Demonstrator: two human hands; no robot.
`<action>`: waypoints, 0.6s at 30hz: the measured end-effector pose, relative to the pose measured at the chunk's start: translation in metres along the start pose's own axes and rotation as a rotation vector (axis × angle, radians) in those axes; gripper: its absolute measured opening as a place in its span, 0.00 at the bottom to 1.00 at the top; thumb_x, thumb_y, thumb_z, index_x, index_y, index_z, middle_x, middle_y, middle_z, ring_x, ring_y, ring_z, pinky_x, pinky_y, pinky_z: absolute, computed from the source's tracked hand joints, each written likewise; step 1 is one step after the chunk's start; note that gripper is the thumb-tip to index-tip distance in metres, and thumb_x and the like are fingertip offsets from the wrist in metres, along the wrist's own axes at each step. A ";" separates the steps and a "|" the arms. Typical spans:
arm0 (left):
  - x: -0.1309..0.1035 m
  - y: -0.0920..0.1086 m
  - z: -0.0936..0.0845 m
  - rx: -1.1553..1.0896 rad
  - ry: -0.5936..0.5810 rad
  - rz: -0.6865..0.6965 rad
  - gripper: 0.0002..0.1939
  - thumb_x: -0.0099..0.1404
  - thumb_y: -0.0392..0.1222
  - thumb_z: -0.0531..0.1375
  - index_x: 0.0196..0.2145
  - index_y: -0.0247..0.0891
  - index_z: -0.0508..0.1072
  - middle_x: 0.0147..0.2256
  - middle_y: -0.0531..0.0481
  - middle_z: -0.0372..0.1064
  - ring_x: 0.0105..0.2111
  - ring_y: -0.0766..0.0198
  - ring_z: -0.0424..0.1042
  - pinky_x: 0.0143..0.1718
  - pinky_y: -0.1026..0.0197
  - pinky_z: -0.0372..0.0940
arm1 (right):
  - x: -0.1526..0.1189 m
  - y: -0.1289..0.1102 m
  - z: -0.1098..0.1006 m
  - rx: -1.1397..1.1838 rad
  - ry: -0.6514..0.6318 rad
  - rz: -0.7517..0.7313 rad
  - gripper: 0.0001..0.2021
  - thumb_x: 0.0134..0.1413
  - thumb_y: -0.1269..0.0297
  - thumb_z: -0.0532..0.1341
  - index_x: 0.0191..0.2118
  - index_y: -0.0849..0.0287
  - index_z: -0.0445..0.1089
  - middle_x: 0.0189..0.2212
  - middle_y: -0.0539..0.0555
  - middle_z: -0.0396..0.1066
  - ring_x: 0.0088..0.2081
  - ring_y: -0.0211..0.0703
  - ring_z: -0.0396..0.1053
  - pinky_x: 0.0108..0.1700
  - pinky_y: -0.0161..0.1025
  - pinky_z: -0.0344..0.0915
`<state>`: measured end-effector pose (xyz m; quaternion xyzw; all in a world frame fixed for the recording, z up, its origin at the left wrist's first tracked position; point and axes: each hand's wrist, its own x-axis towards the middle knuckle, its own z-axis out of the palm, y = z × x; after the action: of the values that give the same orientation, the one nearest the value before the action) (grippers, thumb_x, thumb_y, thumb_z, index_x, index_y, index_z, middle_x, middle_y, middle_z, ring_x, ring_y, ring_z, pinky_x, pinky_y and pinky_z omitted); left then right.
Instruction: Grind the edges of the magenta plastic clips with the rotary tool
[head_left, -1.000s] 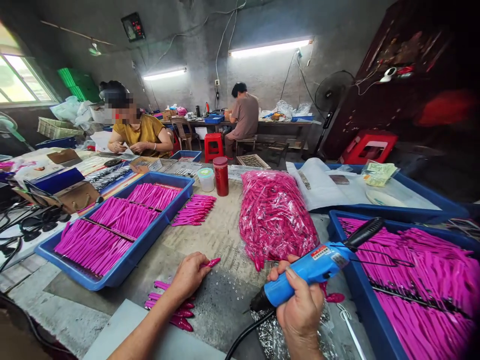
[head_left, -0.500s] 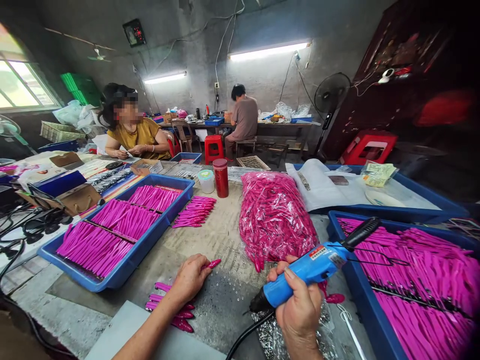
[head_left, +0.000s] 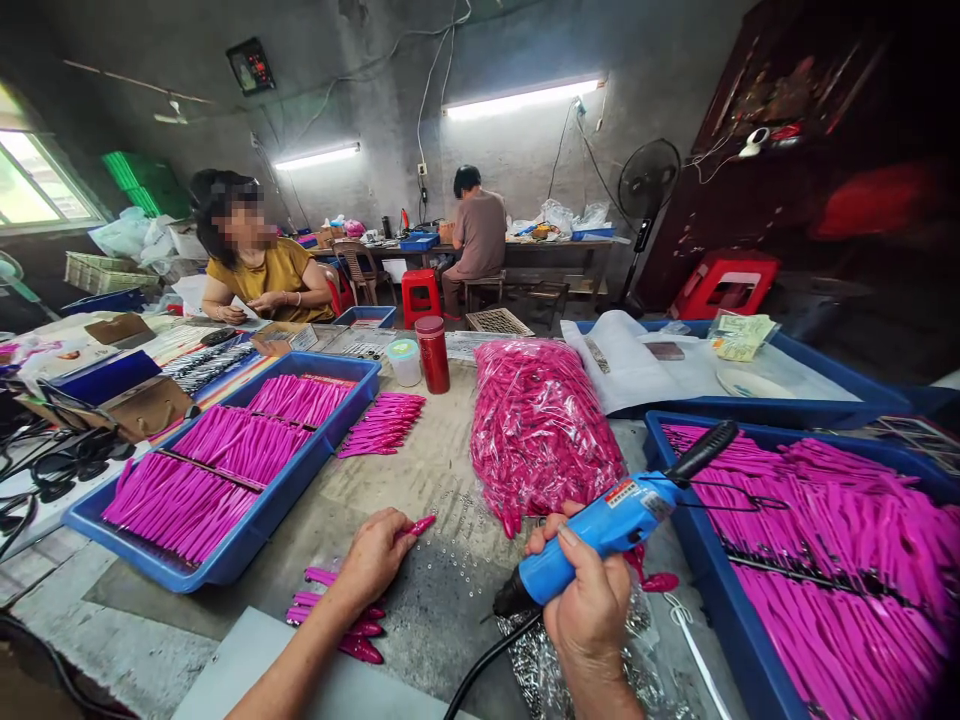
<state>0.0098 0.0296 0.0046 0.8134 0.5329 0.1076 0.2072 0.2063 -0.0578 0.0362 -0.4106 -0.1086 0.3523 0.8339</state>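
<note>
My right hand (head_left: 589,590) is wrapped round a blue electric screwdriver (head_left: 600,540), its black tip pointing down and left, its cord running toward the front edge. In my left hand (head_left: 373,555) a glossy pink plastic piece (head_left: 422,524) is gripped, its rounded end sticking out past the fingers at table height. Beneath my left forearm lie several more pink pieces (head_left: 361,648), partly covered by the arm. Small metal rings (head_left: 459,560) are scattered on the table between the hands. Under my right wrist is a clear bag of small metal parts (head_left: 536,660).
A bulging clear bag of pink pieces (head_left: 544,430) stands mid-table. Blue trays of pink handles flank it, one left (head_left: 217,575) and one right (head_left: 739,620). A red jar (head_left: 433,355) and a white tub (head_left: 405,362) stand farther back. Two people sit beyond the table.
The whole view has shifted slightly, so things appear a little farther left. Both hands keep their hold and their places over the table look nearly the same.
</note>
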 end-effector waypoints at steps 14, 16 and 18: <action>0.004 0.007 -0.003 0.018 -0.043 -0.144 0.03 0.57 0.35 0.57 0.29 0.37 0.71 0.30 0.52 0.71 0.34 0.65 0.68 0.34 0.66 0.58 | 0.000 0.001 -0.001 0.005 -0.004 0.018 0.18 0.35 0.60 0.64 0.35 0.59 0.61 0.20 0.46 0.65 0.20 0.39 0.64 0.24 0.37 0.60; 0.003 0.006 -0.003 0.015 -0.047 -0.113 0.03 0.57 0.35 0.57 0.29 0.37 0.71 0.30 0.52 0.71 0.34 0.65 0.68 0.35 0.66 0.58 | 0.000 0.001 -0.001 0.005 0.001 0.018 0.19 0.35 0.60 0.65 0.35 0.59 0.61 0.20 0.46 0.65 0.20 0.39 0.64 0.24 0.37 0.60; 0.004 0.006 -0.003 0.014 -0.053 -0.119 0.04 0.57 0.35 0.57 0.29 0.37 0.71 0.30 0.52 0.71 0.34 0.64 0.69 0.34 0.66 0.59 | 0.000 0.001 0.000 0.005 0.005 0.022 0.19 0.34 0.60 0.65 0.35 0.59 0.61 0.20 0.46 0.65 0.20 0.39 0.64 0.24 0.37 0.60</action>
<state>0.0147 0.0316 0.0098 0.7844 0.5752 0.0698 0.2214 0.2063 -0.0574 0.0354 -0.4106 -0.1013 0.3606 0.8313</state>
